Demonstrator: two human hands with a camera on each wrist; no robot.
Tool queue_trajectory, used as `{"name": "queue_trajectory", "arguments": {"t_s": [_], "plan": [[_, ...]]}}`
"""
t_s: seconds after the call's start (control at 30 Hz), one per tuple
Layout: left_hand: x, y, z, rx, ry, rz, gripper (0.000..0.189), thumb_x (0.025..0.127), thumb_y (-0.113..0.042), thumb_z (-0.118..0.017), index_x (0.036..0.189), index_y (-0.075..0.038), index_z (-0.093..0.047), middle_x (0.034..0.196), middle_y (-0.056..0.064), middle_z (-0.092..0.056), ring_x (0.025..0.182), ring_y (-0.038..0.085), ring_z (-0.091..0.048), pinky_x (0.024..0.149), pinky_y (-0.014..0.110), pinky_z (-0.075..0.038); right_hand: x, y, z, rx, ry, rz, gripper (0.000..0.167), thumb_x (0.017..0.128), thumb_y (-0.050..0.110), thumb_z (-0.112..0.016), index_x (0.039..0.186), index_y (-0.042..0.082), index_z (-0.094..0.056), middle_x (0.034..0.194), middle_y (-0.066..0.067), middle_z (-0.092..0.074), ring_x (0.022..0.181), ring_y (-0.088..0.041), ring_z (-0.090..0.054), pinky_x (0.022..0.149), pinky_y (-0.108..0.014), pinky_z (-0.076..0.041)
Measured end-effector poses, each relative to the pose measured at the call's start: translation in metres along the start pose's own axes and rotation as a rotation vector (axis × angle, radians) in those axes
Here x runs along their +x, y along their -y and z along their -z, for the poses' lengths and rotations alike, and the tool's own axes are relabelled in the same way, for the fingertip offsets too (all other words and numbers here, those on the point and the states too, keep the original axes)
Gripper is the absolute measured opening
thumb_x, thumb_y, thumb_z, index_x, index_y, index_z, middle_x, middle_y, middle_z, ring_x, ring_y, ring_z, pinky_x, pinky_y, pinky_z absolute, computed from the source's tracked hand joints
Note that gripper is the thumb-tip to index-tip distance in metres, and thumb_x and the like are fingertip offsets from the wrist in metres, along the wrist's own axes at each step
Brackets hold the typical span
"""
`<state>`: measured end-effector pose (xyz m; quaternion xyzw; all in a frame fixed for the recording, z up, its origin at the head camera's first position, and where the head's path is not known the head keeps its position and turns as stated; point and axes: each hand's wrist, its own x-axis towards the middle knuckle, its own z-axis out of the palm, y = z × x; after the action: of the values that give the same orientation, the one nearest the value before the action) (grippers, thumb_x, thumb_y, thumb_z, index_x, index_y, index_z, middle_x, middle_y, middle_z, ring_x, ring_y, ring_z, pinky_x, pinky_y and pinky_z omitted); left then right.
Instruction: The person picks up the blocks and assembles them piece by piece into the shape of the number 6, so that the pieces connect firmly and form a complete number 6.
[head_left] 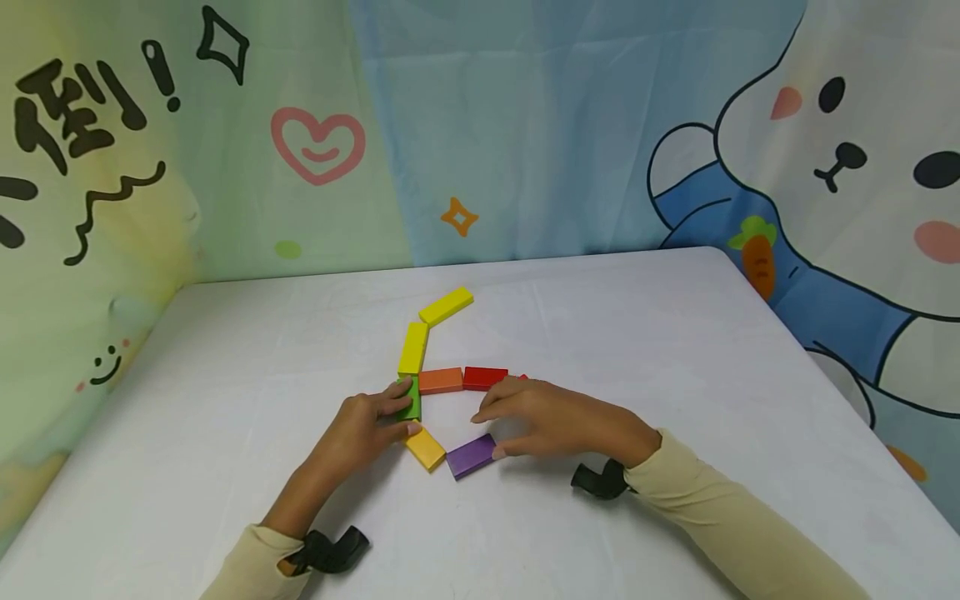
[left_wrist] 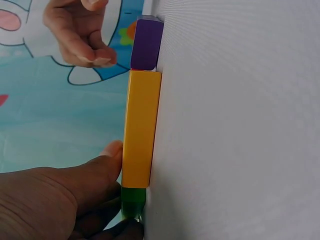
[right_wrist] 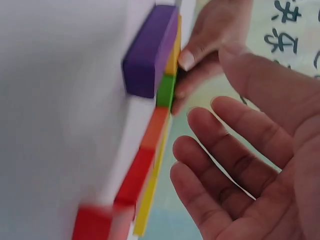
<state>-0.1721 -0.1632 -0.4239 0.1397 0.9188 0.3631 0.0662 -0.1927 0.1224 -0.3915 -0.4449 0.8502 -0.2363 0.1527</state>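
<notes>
In the head view my left hand [head_left: 363, 427] touches the green block [head_left: 411, 400] with its fingers. Its thumb rests at the upper end of the amber block [left_wrist: 140, 130]. A purple block [head_left: 470, 456] meets the amber one's lower end at an angle. Just beside the purple block, my right hand [head_left: 536, 417] hovers with fingers spread and nothing held, as the right wrist view shows. An orange block [head_left: 441, 381] and a red block [head_left: 484, 377] run rightward from the green one. Another red block [right_wrist: 92, 222] lies beyond, mostly hidden by the right hand in the head view.
Two yellow blocks, one upright in line [head_left: 413, 348] and one slanted [head_left: 446, 307], continue the row toward the back. All lie flat on a white-covered table [head_left: 637, 325]. A printed cloth backdrop [head_left: 525, 125] hangs behind. Black straps [head_left: 330, 550] sit at both wrists.
</notes>
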Motion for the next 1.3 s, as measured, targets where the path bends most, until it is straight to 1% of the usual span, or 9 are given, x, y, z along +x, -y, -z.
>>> {"name": "queue_trajectory", "arguments": {"t_s": [0.07, 0.2, 0.37, 0.43, 0.6, 0.73, 0.87, 1.03, 1.3], "plan": [[0.000, 0.000, 0.000, -0.005, 0.001, 0.008, 0.051, 0.082, -0.019, -0.078, 0.127, -0.001, -0.062, 0.144, 0.002, -0.047, 0.135, 0.028, -0.038, 0.103, 0.044, -0.038, -0.006, -0.004, 0.005, 0.025, -0.030, -0.006, 0.045, 0.086, 0.029, -0.076, 0.127, 0.013, -0.066, 0.123, 0.004, -0.058, 0.119, -0.013, -0.048, 0.099, -0.032, -0.045], [0.000, 0.001, -0.001, -0.011, 0.001, 0.004, 0.051, 0.082, -0.019, -0.078, 0.127, 0.000, -0.061, 0.144, 0.004, -0.047, 0.135, 0.029, -0.038, 0.103, 0.045, -0.038, -0.018, -0.016, 0.012, 0.034, -0.084, -0.008, 0.049, 0.084, 0.030, -0.077, 0.127, 0.011, -0.066, 0.125, 0.004, -0.058, 0.118, -0.016, -0.049, 0.097, -0.034, -0.046], [0.000, 0.001, 0.000, -0.008, 0.003, 0.011, 0.051, 0.082, -0.019, -0.078, 0.128, -0.001, -0.061, 0.144, 0.003, -0.047, 0.136, 0.029, -0.038, 0.104, 0.045, -0.037, -0.027, -0.027, 0.018, 0.034, -0.114, -0.037, 0.050, 0.084, 0.026, -0.078, 0.129, 0.009, -0.064, 0.127, 0.000, -0.058, 0.120, -0.020, -0.049, 0.096, -0.038, -0.048], [0.000, 0.001, 0.000, -0.010, 0.003, 0.018, 0.051, 0.082, -0.019, -0.078, 0.128, -0.002, -0.061, 0.144, 0.002, -0.047, 0.136, 0.028, -0.038, 0.104, 0.045, -0.037, -0.028, -0.031, 0.019, 0.029, -0.115, -0.058, 0.051, 0.084, 0.024, -0.078, 0.131, 0.011, -0.063, 0.129, -0.001, -0.058, 0.121, -0.021, -0.049, 0.095, -0.039, -0.049], [0.000, 0.002, 0.000, -0.015, 0.003, 0.008, 0.051, 0.083, -0.019, -0.078, 0.127, -0.001, -0.062, 0.144, 0.003, -0.047, 0.135, 0.028, -0.038, 0.104, 0.045, -0.037, -0.029, -0.045, 0.018, 0.030, -0.109, -0.096, 0.054, 0.083, 0.025, -0.079, 0.132, 0.013, -0.062, 0.132, 0.000, -0.055, 0.123, -0.023, -0.047, 0.093, -0.040, -0.049], [0.000, 0.002, 0.000, -0.018, 0.004, -0.005, 0.051, 0.083, -0.019, -0.077, 0.127, 0.000, -0.061, 0.144, 0.004, -0.047, 0.135, 0.029, -0.038, 0.104, 0.045, -0.037, -0.029, -0.052, 0.016, 0.039, -0.092, -0.127, 0.064, 0.083, 0.026, -0.079, 0.139, 0.010, -0.055, 0.139, -0.004, -0.049, 0.128, -0.026, -0.042, 0.098, -0.043, -0.046], [0.000, 0.002, 0.001, -0.024, 0.005, -0.004, 0.051, 0.083, -0.019, -0.077, 0.127, 0.000, -0.060, 0.144, 0.004, -0.047, 0.135, 0.028, -0.038, 0.104, 0.045, -0.037, -0.028, -0.055, 0.015, 0.058, -0.062, -0.150, 0.073, 0.082, 0.027, -0.079, 0.144, 0.007, -0.047, 0.147, -0.007, -0.042, 0.133, -0.029, -0.036, 0.102, -0.046, -0.042], [-0.001, 0.001, 0.001, -0.025, 0.008, 0.014, 0.052, 0.082, -0.019, -0.078, 0.128, -0.001, -0.061, 0.145, 0.002, -0.046, 0.136, 0.026, -0.037, 0.105, 0.043, -0.036, -0.027, -0.057, 0.012, 0.062, -0.043, -0.145, 0.072, 0.083, 0.026, -0.079, 0.145, 0.006, -0.046, 0.148, -0.007, -0.039, 0.134, -0.029, -0.034, 0.102, -0.047, -0.042], [-0.002, 0.000, 0.002, -0.019, 0.006, 0.009, 0.052, 0.082, -0.018, -0.078, 0.128, -0.001, -0.061, 0.145, 0.002, -0.046, 0.135, 0.025, -0.038, 0.104, 0.043, -0.037, -0.023, -0.058, 0.008, 0.027, -0.037, -0.097, 0.066, 0.084, 0.019, -0.077, 0.142, 0.003, -0.049, 0.144, -0.009, -0.045, 0.131, -0.028, -0.039, 0.102, -0.042, -0.043]]}}
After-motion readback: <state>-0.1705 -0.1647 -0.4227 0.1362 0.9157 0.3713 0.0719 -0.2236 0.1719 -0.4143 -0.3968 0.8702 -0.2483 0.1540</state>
